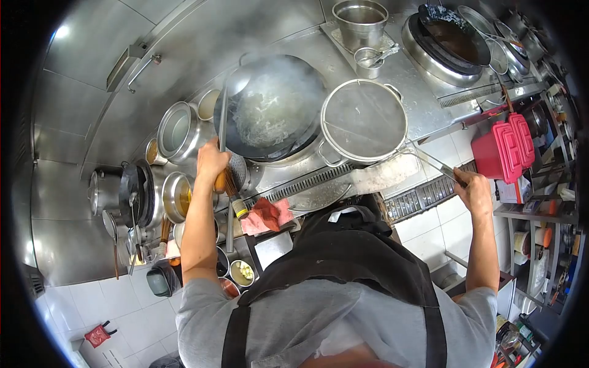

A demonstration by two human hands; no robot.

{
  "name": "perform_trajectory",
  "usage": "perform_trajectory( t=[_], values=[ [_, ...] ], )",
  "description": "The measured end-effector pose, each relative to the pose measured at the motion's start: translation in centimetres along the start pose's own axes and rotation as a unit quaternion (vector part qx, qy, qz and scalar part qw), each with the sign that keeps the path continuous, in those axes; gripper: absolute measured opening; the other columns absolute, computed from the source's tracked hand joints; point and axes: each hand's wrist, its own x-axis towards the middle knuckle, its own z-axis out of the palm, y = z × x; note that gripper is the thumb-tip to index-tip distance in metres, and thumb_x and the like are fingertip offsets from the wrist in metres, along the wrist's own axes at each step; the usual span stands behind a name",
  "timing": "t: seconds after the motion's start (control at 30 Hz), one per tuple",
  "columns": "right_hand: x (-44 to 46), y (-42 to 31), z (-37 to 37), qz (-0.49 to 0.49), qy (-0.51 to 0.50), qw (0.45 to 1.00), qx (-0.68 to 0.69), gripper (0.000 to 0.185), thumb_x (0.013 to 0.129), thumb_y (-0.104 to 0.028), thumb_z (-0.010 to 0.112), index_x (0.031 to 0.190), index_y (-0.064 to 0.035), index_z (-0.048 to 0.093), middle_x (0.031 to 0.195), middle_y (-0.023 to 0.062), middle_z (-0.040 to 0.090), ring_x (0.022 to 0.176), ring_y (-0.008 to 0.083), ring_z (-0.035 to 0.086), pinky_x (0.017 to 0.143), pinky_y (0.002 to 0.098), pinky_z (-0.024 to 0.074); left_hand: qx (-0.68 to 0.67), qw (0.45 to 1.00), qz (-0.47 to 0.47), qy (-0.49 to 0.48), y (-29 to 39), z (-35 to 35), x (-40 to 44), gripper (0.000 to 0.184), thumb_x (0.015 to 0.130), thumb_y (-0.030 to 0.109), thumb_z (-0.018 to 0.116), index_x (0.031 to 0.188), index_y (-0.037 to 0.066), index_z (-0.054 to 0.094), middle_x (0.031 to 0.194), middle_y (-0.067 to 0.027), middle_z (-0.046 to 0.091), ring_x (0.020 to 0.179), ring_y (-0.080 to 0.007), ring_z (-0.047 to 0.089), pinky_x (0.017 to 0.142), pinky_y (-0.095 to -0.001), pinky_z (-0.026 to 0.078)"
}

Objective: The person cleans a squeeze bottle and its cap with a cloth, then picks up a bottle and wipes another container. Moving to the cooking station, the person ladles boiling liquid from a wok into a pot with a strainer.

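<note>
My left hand is closed around the wooden handle of a long metal ladle, whose bowl reaches over the left rim of a black wok. Steaming, cloudy liquid with pale bits lies in the wok. Out to the right, my right hand grips the long thin metal handle of a round mesh strainer. The strainer's wide round head covers a steel pot with loop handles, beside the wok. Steam blurs the ladle's bowl and part of the wok.
Steel pots and a pan of yellow liquid stand at left. A brush and red cloth lie in front of the wok. Another wok and a tall pot sit behind; pink bins are at right.
</note>
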Motion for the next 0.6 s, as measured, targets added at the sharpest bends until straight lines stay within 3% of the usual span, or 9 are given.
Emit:
perform_trajectory(
  t=[0.13,0.2,0.23,0.27,0.33,0.37,0.43,0.47,0.6],
  values=[
    [-0.1,-0.6,-0.5,0.015,-0.012,1.000,-0.008,0.040,0.069,-0.007,0.070,0.108,-0.0065,0.071,0.088,0.0163,0.069,0.078,0.0331,0.067,0.073,0.0400,0.0529,-0.010,1.000,0.002,0.007,-2.0,3.4,0.8,0.037,0.067,0.013,0.064,0.100,-0.003,0.066,0.083,-0.0255,0.069,0.076,-0.0403,0.068,0.071,-0.0429,0.054],
    [-0.2,-0.7,-0.5,0.019,-0.012,1.000,-0.002,0.039,0.069,-0.006,0.070,0.108,-0.0070,0.071,0.088,0.0162,0.069,0.078,0.0330,0.067,0.073,0.0398,0.0529,-0.280,0.939,-0.132,-0.150,-1.8,3.5,0.2,0.027,0.066,0.012,0.065,0.087,-0.006,0.065,0.071,-0.0165,0.066,0.062,-0.0307,0.065,0.058,-0.0384,0.052],
    [-0.2,-0.8,-0.5,0.018,-0.013,1.000,-0.002,0.039,0.069,-0.006,0.070,0.108,-0.0070,0.071,0.088,0.0162,0.069,0.078,0.0330,0.067,0.073,0.0398,0.0529,-0.372,0.891,-0.177,-0.191,-0.2,2.2,-0.6,0.016,0.067,0.008,0.063,0.078,-0.003,0.063,0.061,-0.0094,0.058,0.053,-0.0207,0.057,0.047,-0.0334,0.045],
    [-0.3,-1.0,-0.6,0.023,-0.012,1.000,-0.004,0.039,0.069,-0.006,0.070,0.108,-0.0069,0.071,0.088,0.0162,0.069,0.078,0.0331,0.067,0.073,0.0397,0.0529,-0.373,0.891,-0.177,-0.190,-0.5,2.4,-0.9,0.016,0.067,0.008,0.063,0.078,-0.003,0.063,0.061,-0.0094,0.058,0.053,-0.0207,0.057,0.047,-0.0334,0.045],
    [-0.3,-1.2,-0.6,0.027,-0.010,1.000,-0.007,0.039,0.069,-0.006,0.070,0.108,-0.0068,0.071,0.088,0.0161,0.069,0.078,0.0332,0.067,0.073,0.0397,0.0529,-0.552,0.778,-0.208,-0.216,-1.0,3.2,-1.3,0.020,0.072,0.007,0.060,0.089,-0.004,0.061,0.062,-0.0086,0.055,0.049,-0.0173,0.053,0.041,-0.0298,0.041],
    [-0.3,-1.5,-0.7,0.034,-0.012,0.999,-0.012,0.039,0.069,-0.006,0.070,0.108,-0.0068,0.071,0.088,0.0162,0.069,0.078,0.0334,0.067,0.074,0.0398,0.0528,-0.553,0.777,-0.208,-0.216,-1.3,3.4,-1.5,0.020,0.072,0.007,0.060,0.089,-0.004,0.061,0.062,-0.0086,0.055,0.049,-0.0173,0.053,0.041,-0.0298,0.041],
    [-0.2,-1.6,-0.8,0.040,-0.013,0.999,-0.017,0.039,0.069,-0.006,0.070,0.108,-0.0067,0.071,0.088,0.0163,0.069,0.078,0.0337,0.067,0.074,0.0399,0.0528,-0.787,0.477,-0.276,-0.277,-1.2,3.5,-1.9,0.032,0.078,0.007,0.056,0.105,-0.009,0.053,0.069,-0.0086,0.055,0.048,-0.0145,0.048,0.038,-0.0244,0.037],
    [-0.2,-1.5,-0.7,0.039,-0.016,0.999,-0.016,0.039,0.069,-0.006,0.070,0.108,-0.0066,0.071,0.088,0.0165,0.069,0.078,0.0337,0.067,0.074,0.0400,0.0528,-0.788,0.476,-0.276,-0.277,-1.1,3.5,-2.2,0.032,0.078,0.007,0.056,0.105,-0.009,0.053,0.069,-0.0086,0.055,0.048,-0.0145,0.048,0.038,-0.0244,0.037],
    [-0.2,-1.2,-0.6,0.013,-0.008,0.999,-0.029,0.038,0.069,-0.007,0.070,0.107,-0.0062,0.072,0.087,0.0166,0.069,0.077,0.0338,0.066,0.074,0.0402,0.0528,-0.837,0.383,-0.259,-0.294,0.2,2.1,-3.6,0.042,0.082,0.009,0.053,0.115,-0.015,0.045,0.073,-0.0092,0.054,0.047,-0.0129,0.046,0.038,-0.0217,0.037]
  ],
)
